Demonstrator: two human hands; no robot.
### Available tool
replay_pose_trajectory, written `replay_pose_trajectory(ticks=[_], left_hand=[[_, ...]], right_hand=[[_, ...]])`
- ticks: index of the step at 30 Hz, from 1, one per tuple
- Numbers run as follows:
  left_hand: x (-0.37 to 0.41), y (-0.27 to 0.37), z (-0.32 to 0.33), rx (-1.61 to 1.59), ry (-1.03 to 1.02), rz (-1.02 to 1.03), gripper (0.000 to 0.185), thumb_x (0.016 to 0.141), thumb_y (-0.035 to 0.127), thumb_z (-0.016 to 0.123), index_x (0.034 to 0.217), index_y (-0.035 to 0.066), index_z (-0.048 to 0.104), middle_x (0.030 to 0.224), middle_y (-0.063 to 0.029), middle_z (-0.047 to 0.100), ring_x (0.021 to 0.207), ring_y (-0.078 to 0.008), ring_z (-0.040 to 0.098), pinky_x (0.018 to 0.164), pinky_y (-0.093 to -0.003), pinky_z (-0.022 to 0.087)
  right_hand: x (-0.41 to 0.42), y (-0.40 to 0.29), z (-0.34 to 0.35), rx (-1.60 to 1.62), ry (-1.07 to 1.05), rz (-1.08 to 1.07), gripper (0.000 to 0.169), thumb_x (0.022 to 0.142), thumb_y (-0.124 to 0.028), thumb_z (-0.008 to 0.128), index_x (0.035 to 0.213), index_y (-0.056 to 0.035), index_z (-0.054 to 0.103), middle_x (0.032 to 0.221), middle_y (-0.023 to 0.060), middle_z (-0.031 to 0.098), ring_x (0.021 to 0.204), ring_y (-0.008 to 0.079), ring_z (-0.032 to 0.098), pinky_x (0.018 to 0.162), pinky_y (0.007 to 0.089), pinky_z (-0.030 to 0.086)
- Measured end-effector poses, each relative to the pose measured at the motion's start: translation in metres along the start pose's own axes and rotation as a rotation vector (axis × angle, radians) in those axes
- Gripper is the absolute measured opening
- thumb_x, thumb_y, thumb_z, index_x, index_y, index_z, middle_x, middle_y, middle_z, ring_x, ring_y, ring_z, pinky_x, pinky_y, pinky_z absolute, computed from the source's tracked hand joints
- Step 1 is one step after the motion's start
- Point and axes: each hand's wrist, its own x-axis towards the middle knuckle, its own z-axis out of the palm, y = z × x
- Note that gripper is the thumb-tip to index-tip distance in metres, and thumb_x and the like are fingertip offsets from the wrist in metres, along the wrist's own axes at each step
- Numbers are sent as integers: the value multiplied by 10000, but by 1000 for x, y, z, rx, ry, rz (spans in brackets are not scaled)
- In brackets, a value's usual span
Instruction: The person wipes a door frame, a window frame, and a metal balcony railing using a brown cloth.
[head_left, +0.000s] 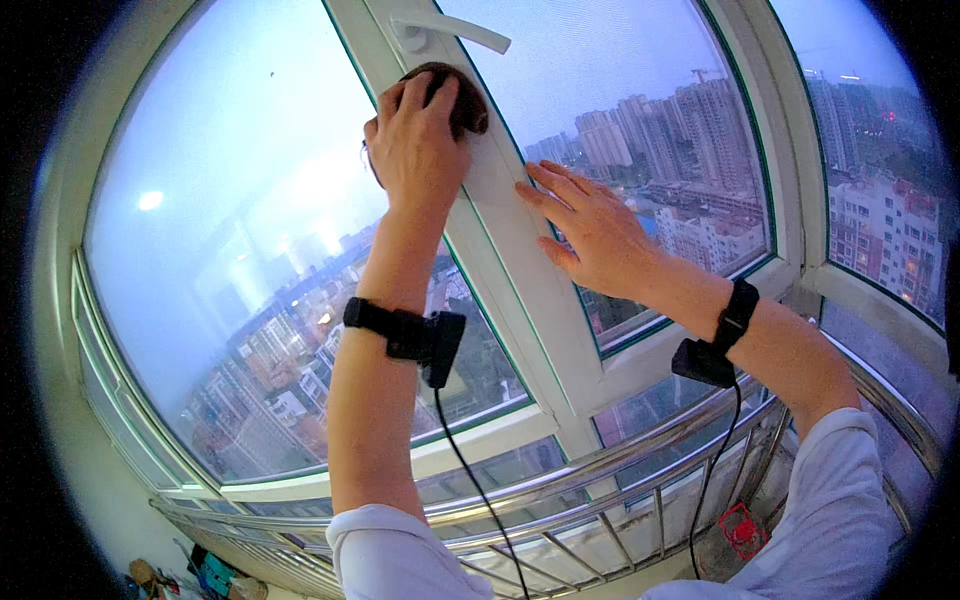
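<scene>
My left hand (420, 142) presses a dark brown cloth (470, 105) against the white window frame (517, 247), just below the white window handle (472, 31). Part of the cloth is hidden under my palm and fingers. Lower and to the right, my right hand (596, 225) is held with its fingers apart and nothing in it. Its fingertips are at the edge where the frame meets the right windowpane (600, 67); whether they touch cannot be told. To the left of the frame is a large windowpane (202, 247).
A stainless steel railing (540, 487) runs below the windows. Black devices are strapped to my left wrist (420, 337) and right wrist (712, 352), with cables hanging down. A red object (742, 529) lies behind the railing; assorted items (214, 574) sit at lower left.
</scene>
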Motion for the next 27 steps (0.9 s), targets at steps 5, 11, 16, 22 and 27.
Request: replay_pose_trajectory(ticks=[5,11,16,22,27], left_hand=[[5,27,11,89,-94,215,501,729,176,770,1220,199,676,1307,-23,610,1266,-276,513,1002,-500,452],[36,-6,13,149,-4,20,460,746,204,756,1197,161,679,1264,-19,623,1203,-280,531,943,-496,442],[15,7,6,44,-53,100,529,724,140,761,1242,144,653,1317,-25,595,1232,-281,526,993,-475,453],[31,-42,9,24,45,-214,414,733,120,722,1146,109,711,1218,-78,651,1163,-308,572,955,-441,493],[67,-73,17,-241,227,-301,399,779,145,712,1176,105,697,1178,-97,672,1113,-315,613,966,-439,512]], right_hand=[[2,6,3,-39,-49,-6,573,918,-215,617,1436,-50,435,1522,181,381,1435,336,336,1147,503,323],[2,8,2,-46,-89,-15,583,908,-227,627,1432,-47,446,1534,182,374,1441,331,330,1149,501,318],[-3,25,-11,-48,-61,5,570,912,-220,626,1430,-55,457,1515,185,401,1436,334,347,1142,507,330],[13,28,-20,-18,-12,60,563,911,-205,627,1425,-47,461,1510,187,408,1437,338,345,1143,505,346],[21,25,-24,-3,-104,99,573,950,-212,608,1474,-93,409,1551,125,367,1466,291,303,1174,477,315]])
